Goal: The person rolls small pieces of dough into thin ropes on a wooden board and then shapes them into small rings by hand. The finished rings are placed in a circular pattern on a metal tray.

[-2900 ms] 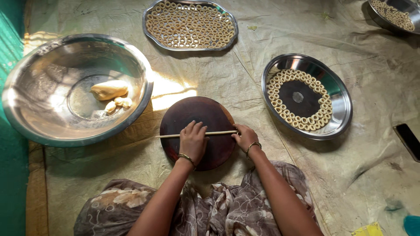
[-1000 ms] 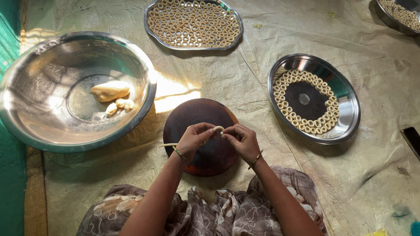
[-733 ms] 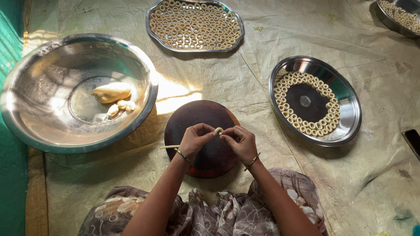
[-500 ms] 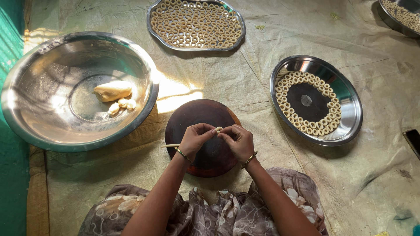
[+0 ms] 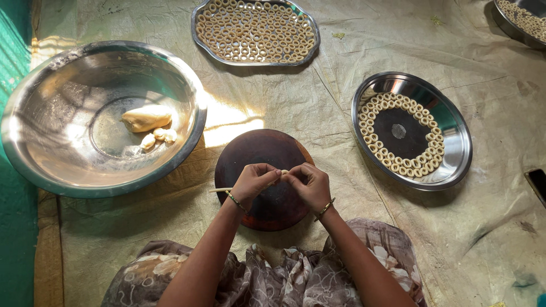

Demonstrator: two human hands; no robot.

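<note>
A thin pale dough rope [image 5: 220, 190] lies across a round dark wooden board [image 5: 267, 149]. My left hand [image 5: 252, 182] is closed around the rope, whose free end sticks out left of the wrist. My right hand [image 5: 309, 183] meets it fingertip to fingertip, both pinching the rope's other end [image 5: 284, 171] above the board's middle. Both wrists wear thin bangles. A round steel plate [image 5: 455, 132] to the right holds dough rings laid in a circle around its rim.
A big steel bowl [image 5: 51, 170] at the left holds a lump and small bits of dough [image 5: 147, 119]. An oval steel tray [image 5: 199, 35] full of dough rings lies at the top; another tray [image 5: 506, 25] shows at the top right corner. A dark phone [image 5: 537, 183] lies at right.
The rope lay flat under both palms on the board; now both hands have lifted it and brought its right end together between the fingertips. The fingers keep working that end.
</note>
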